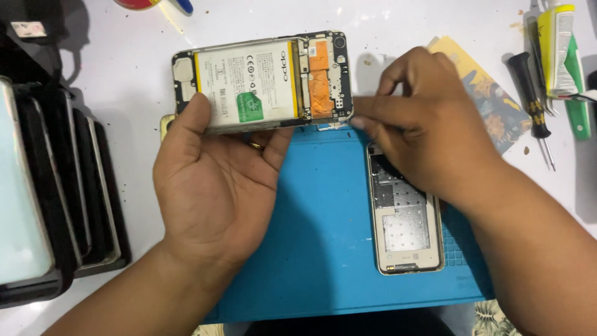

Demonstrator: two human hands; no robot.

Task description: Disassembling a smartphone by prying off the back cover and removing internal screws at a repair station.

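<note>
My left hand [214,180] holds an opened phone [264,81] by its lower edge, above a blue work mat [323,249]. The phone's back is off, showing a white battery with a green tab and orange film over the board. My right hand [413,121] pinches the phone's right bottom corner with thumb and forefinger; whether a small tool or part is between the fingers cannot be told. A removed phone frame [404,230] lies on the mat, partly under my right hand.
A stack of phones [50,199] stands in a black rack at the left. At the right lie a black-handled screwdriver [528,102], a yellow-and-white tube [559,50] and a green tool [579,109]. A yellow printed card [491,102] lies behind my right hand.
</note>
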